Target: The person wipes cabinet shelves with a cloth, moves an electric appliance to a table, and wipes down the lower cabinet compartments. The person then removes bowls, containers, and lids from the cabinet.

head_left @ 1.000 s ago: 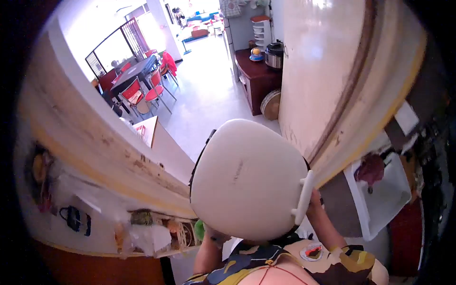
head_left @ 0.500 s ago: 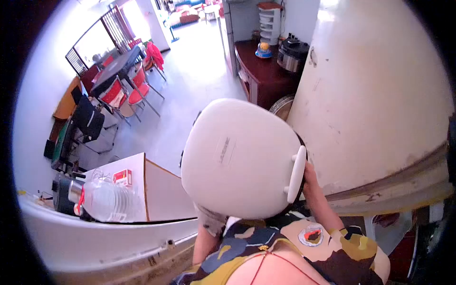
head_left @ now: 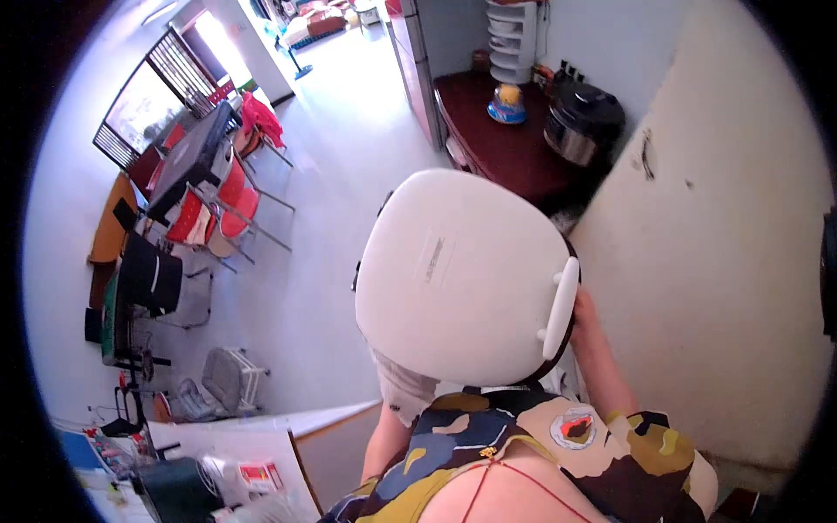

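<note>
A large white lidded container [head_left: 458,279] with rounded corners is held level in front of my body, seen from above. A white bar handle [head_left: 562,309] sits at the right of its lid, and a dark rim shows beneath that edge. My right hand [head_left: 586,321] grips the right side, its fingertips hidden under the rim. At the lower left, my left hand [head_left: 403,388] supports the container; a pale grey glove or cloth covers it, and its fingers are out of sight below.
A dark red cabinet [head_left: 488,126] ahead on the right carries an electric pressure cooker [head_left: 586,122] and a white rack [head_left: 512,44]. A cream door [head_left: 706,288] stands to the right. Red chairs [head_left: 240,200] surround a table [head_left: 192,157] on the left. A white-topped counter [head_left: 283,444] is at lower left.
My view has moved forward past the door frame, and the cabinet and cooker appear closer. The counter with the bottle has slid down and back. Both hands still hold the container.
</note>
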`<state>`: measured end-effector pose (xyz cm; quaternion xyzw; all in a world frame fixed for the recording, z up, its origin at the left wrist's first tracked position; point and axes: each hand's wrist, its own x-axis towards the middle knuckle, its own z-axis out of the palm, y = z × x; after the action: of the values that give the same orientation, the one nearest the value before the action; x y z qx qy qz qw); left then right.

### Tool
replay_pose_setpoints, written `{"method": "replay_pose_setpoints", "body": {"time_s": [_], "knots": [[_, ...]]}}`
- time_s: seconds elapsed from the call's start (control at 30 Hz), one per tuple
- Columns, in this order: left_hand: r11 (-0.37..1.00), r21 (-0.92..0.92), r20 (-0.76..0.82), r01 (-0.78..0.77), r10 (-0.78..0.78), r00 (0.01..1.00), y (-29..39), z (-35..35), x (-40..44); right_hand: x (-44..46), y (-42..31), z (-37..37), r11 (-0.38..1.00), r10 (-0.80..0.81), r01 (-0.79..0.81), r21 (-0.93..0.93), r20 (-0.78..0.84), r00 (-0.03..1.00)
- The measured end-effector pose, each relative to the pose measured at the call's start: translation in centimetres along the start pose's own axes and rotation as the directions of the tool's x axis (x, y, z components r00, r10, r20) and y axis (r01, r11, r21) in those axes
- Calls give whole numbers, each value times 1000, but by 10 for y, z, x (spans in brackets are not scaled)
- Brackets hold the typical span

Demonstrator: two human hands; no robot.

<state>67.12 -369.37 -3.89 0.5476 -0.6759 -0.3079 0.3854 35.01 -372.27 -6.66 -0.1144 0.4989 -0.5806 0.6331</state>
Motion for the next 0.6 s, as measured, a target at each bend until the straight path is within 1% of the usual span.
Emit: {"method": "replay_pose_setpoints", "body": {"time_s": [0.07, 0.1, 0.13, 0.2, 0.23, 0.27, 0.3, 0.37, 0.43, 0.47, 0.53, 0.57, 0.6], "knots": [[996, 84, -14, 8, -7, 1000, -9, -11, 30, 34, 1, 20, 1000, -10, 10, -26, -13, 1000], [993, 120, -13, 10, -8, 1000, -13, -16, 50, 53, -4, 29, 999, -10, 13, -52, 50, 999], [988, 156, -13, 11, -9, 1000, -16, -19, 68, 81, -9, 43, 999, -29, 31, -32, 43, 999], [977, 213, -7, 8, -7, 1000, -21, -26, 101, 118, -19, 69, 999, 37, -35, -35, 66, 997], [973, 231, -7, 4, -2, 1000, -23, -30, 115, 123, -24, 82, 999, 5, -3, -42, 46, 999], [968, 249, -5, -3, 4, 1000, -28, -33, 131, 136, -29, 96, 999, 43, -43, -15, 37, 998], [962, 272, 3, -17, 16, 1000, -33, -36, 149, 148, -34, 106, 998, 45, -43, -34, 57, 997], [949, 310, 24, -65, 60, 998, -50, -42, 196, 185, -41, 132, 999, 35, -32, -40, 71, 997], [929, 344, 55, -138, 127, 990, -72, -48, 247, 218, -41, 158, 997, -50, 49, -66, -8, 999], [920, 351, 73, -171, 156, 985, -81, -54, 268, 227, -40, 167, 997, -53, 51, -60, -30, 998], [895, 369, 114, -251, 225, 968, -102, -65, 322, 262, -36, 185, 995, -75, 73, 68, 32, 997], [881, 373, 133, -290, 259, 957, -112, -69, 350, 282, -31, 192, 997, -30, 32, 76, -23, 999], [868, 377, 149, -322, 286, 947, -121, -72, 375, 296, -26, 199, 996, -44, 47, 80, -38, 998]]}}
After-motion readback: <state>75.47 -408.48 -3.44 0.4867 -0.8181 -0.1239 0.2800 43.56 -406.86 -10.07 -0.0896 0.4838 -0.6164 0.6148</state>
